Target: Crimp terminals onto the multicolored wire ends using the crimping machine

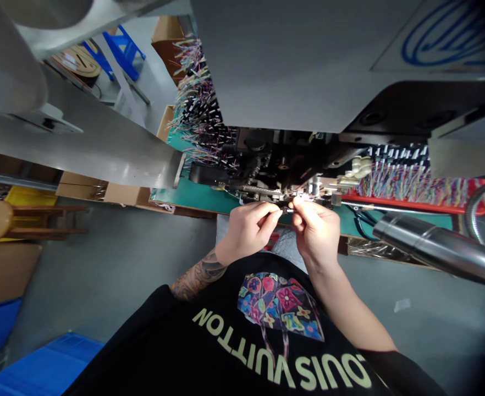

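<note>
Both hands are held together just under the machine head: left hand (248,228) curled, thumb and forefinger pinched on a small dark connector piece (288,209); right hand (315,228) likewise closed, fingertips pinched on the same piece from the other side. The piece is held between the two hands, touching both, right at the machine's tooling. What exactly it is can't be told at this size.

Just beyond the fingertips, the black crimping mechanism (267,165) is seen, under a large grey housing (292,60). A green bench top (197,195) is seen beneath it.

To the right of the hands, a red tray (411,204) is filled with multicoloured wire leads (407,181); nearer on that side, a polished metal tube (436,247) is angled across.

Beyond and left of the hands, more coloured wire bundles (197,104) are racked. Far left, a wooden stool (3,220) and cardboard boxes (102,190) are seen.
</note>
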A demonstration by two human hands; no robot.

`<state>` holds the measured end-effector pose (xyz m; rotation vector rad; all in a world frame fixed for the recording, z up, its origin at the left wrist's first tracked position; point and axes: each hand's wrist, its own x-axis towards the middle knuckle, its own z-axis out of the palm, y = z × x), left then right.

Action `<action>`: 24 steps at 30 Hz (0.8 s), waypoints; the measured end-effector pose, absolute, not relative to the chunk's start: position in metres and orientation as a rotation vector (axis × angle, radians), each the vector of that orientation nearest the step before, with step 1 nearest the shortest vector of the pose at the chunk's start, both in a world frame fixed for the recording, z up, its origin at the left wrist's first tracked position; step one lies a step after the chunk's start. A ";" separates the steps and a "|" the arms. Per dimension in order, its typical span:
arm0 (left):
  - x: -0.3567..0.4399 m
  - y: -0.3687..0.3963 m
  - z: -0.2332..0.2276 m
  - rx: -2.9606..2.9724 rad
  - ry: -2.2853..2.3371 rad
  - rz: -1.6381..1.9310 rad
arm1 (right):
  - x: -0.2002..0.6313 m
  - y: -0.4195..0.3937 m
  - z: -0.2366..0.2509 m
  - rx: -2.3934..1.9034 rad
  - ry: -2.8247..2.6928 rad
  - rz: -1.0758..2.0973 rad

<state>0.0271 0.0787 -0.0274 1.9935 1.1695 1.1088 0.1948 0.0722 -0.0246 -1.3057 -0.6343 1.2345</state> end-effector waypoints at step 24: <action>0.019 0.080 -0.015 1.689 0.989 0.849 | 0.210 0.056 -0.042 -1.281 -0.957 1.134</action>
